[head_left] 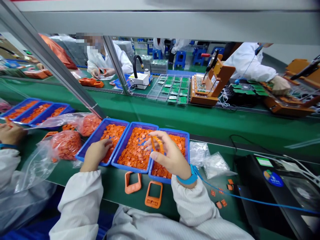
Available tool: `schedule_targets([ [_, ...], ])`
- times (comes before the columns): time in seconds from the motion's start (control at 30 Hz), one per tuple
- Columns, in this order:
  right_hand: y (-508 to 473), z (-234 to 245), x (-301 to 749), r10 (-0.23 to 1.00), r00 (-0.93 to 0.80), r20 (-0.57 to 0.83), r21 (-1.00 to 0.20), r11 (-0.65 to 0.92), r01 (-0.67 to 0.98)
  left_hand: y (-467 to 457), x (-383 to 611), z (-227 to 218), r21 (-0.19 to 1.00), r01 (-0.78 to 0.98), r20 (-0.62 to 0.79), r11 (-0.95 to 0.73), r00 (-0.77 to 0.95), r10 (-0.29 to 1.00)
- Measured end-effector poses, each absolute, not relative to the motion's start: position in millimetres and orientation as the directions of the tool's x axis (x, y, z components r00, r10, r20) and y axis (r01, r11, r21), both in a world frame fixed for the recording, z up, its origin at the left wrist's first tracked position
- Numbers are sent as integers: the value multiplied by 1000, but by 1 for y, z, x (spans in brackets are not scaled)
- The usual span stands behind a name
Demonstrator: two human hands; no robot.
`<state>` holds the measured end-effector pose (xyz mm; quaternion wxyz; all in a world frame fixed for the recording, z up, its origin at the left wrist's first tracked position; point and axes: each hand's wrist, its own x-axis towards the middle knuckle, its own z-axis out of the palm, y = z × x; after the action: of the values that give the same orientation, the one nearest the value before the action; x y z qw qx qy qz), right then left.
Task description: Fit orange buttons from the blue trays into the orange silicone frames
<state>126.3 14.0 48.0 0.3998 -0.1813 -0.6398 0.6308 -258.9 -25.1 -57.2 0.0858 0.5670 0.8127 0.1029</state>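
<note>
My right hand [168,155] is closed on an orange plastic frame [158,144], held upright over the middle and right blue trays. My left hand [96,154] reaches into the left blue tray [86,146], fingers curled among small orange parts; what it holds, if anything, is hidden. The middle tray [150,126] and right tray [186,133] are also full of small orange pieces. Two more orange frames [132,182] [153,194] lie flat on the green mat near my body. A blue wrist strap [187,179] sits on my right wrist.
Plastic bags of orange parts [65,144] lie to the left, beside another person's hand [10,134]. Clear bags [211,163] and a black device [270,180] sit right. A green conveyor belt [175,116] runs behind; people in white coats work across it with circuit boards [175,87].
</note>
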Motion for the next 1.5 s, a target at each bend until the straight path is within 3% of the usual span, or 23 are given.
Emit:
schedule_targets([
  [0.13,13,47,119,877,-385,289,-867,69,-493,-26,-249,-47,289,893,51,346,-376,925],
  [0.2,13,49,116,926,-253,279,-839,107,-533,-25,-235,-38,390,873,102,293,-357,928],
  [0.33,12,52,111,948,-128,291,-811,174,-559,-23,-188,-8,712,701,285,-37,-240,928],
  [0.43,10,50,106,939,-106,328,-799,216,-561,-22,-144,22,822,516,343,-240,-114,932],
  [0.6,7,47,96,932,-66,355,-819,277,-503,-11,-92,57,868,303,376,-393,114,920],
  [0.83,8,44,93,909,0,417,-809,371,-456,13,-83,59,773,262,515,-578,273,812],
  [1.0,11,40,91,915,9,404,-831,371,-414,19,-92,58,766,298,498,-569,284,819],
  [1.13,14,37,89,904,52,425,-824,410,-392,20,-89,54,822,243,487,-515,170,857],
  [1.27,14,32,91,869,20,495,-821,475,-317,17,-73,51,934,18,358,-358,10,934],
  [1.5,7,24,91,834,-13,552,-809,531,-254,14,-51,43,930,-277,264,-241,45,964],
])
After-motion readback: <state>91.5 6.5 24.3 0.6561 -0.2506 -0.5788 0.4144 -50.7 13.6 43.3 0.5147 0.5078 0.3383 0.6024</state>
